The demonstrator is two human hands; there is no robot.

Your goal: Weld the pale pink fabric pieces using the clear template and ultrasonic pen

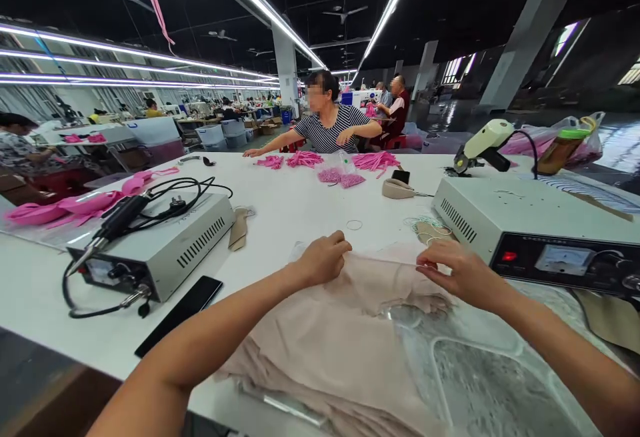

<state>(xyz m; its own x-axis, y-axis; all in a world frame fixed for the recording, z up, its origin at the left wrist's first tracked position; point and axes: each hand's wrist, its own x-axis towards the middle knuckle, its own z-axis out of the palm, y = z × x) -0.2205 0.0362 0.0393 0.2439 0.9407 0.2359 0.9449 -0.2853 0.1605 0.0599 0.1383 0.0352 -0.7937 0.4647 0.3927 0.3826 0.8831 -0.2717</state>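
Observation:
Beige fabric (330, 343) lies spread over the near part of the white table (280, 203), partly on a clear plastic sheet (480, 370). My left hand (325, 258) pinches the fabric's far edge near the middle of the view, fingers closed. To the right, my right hand (455, 269) holds the other end of that edge between thumb and fingertips. The edge runs nearly straight between the two hands. Just beyond them a thin round band (354, 225) lies on the table.
A grey machine with a cabled handpiece (185, 243) and a black phone (180, 313) are at left. Another grey machine (550, 223) stands at right, a cutter (483, 147) behind it. Across the table, a person (335, 123) reaches near pink strips (305, 159).

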